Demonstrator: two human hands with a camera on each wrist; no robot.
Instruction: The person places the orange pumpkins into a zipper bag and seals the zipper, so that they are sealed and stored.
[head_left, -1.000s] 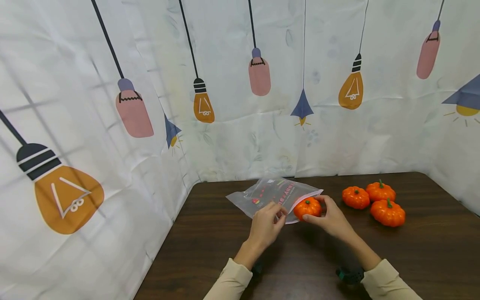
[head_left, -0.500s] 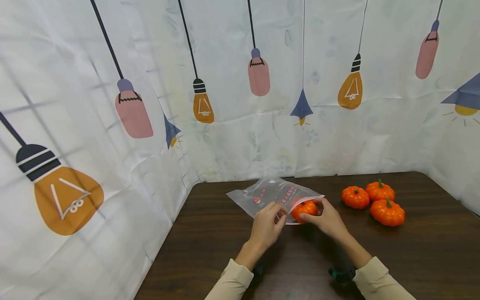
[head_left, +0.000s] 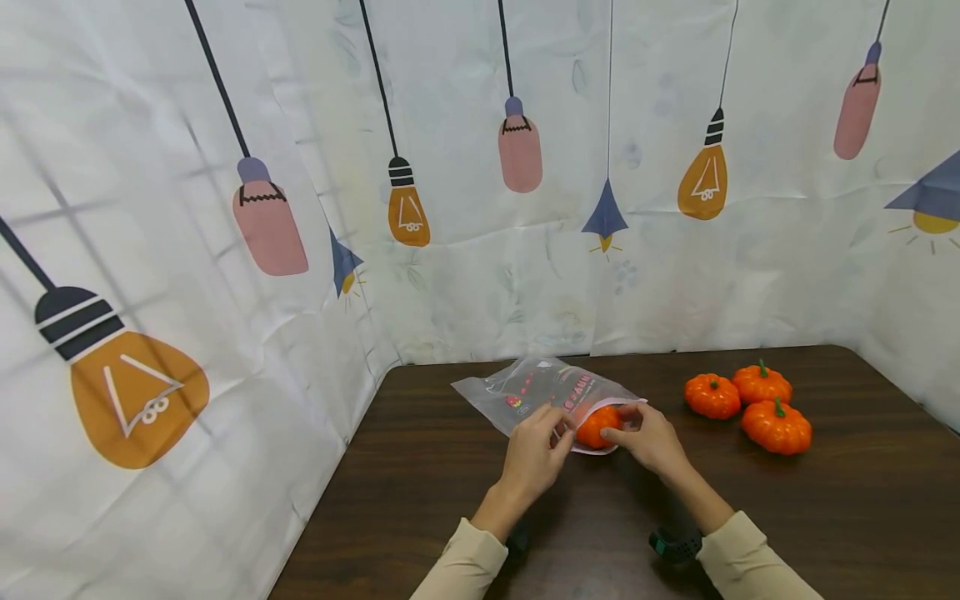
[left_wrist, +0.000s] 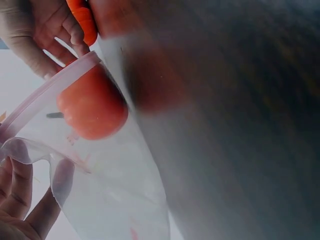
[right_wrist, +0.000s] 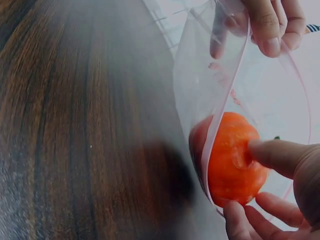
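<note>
A clear zip bag (head_left: 542, 385) with red print and a pink rim lies tilted on the table, its mouth toward me. My left hand (head_left: 534, 450) pinches the rim and keeps the mouth apart; the right wrist view shows its fingers (right_wrist: 267, 27) on both sides of the plastic. A small orange toy pumpkin (head_left: 595, 427) sits just inside the mouth, mostly within the bag in the left wrist view. My right hand (head_left: 651, 437) holds this pumpkin (right_wrist: 232, 162), thumb on its face and fingers curled under it. Its fingertips are partly hidden in the left wrist view.
Several steps to the right on the dark wood table (head_left: 862, 500), three more orange toy pumpkins (head_left: 777, 426) sit close together. A white curtain (head_left: 480, 292) printed with lamps stands behind and to the left.
My right hand has moved left with the pumpkin, from the bag's edge into its mouth. The left hand stays in place on the rim. The other pumpkins are unmoved.
</note>
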